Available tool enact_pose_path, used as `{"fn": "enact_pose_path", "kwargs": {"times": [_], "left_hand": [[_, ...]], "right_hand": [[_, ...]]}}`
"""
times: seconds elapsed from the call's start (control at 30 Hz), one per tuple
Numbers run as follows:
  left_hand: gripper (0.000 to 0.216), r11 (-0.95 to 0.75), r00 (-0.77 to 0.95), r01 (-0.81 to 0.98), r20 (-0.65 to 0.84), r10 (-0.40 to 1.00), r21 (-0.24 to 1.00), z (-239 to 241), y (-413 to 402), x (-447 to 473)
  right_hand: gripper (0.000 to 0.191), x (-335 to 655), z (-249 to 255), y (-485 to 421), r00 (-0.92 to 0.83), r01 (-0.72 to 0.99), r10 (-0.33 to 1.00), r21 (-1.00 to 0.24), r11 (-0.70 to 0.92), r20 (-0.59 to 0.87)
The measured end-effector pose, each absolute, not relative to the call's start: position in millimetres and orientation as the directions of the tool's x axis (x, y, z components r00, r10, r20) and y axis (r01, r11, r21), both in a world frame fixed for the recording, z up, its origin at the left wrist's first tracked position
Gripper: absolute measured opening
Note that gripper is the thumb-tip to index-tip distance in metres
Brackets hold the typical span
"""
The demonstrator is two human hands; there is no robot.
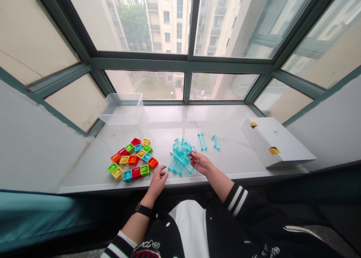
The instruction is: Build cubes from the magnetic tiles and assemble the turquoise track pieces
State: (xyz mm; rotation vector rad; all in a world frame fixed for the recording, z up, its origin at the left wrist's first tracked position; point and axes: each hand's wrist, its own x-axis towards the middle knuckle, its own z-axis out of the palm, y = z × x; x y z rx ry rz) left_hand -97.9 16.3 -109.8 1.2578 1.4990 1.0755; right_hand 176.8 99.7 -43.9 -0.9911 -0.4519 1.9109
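Observation:
My right hand (199, 161) reaches into a pile of clear blue track pieces (180, 156) on the white sill, its fingers pinched on one piece at the pile's right edge. My left hand (158, 179) rests near the sill's front edge, fingers loosely spread and holding nothing, between the blue pile and a cluster of several coloured square blocks (132, 158). Two separate blue track pieces, one straight (202, 141) and one curved (216, 141), lie just behind and right of the pile.
A clear plastic tub (122, 108) stands at the back left of the sill (225, 156). A white flat box (276, 141) with yellow tape lies at the right. Window frames close off the back and both sides.

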Motion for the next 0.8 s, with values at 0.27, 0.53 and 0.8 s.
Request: {"fn": "enact_pose_path", "kwargs": {"times": [0.27,0.53,0.8], "left_hand": [[0.054,0.123,-0.11,0.227,-0.1,0.989,0.966,-110,16,-97],[0.066,0.206,-0.144,0.126,-0.187,0.972,0.97,-106,20,-99],[0.054,0.059,-0.035,0.11,-0.056,0.998,0.992,-35,37,-87]], "right_hand": [[0.019,180,-21,90,-0.303,-0.687,0.854,-0.523,-0.504,-0.424],[0.011,209,-3,76,-0.304,-0.685,0.902,-0.587,-0.431,-0.307],[0.012,239,6,59,-0.266,-0.68,0.928,-0.632,-0.372,-0.26]]}}
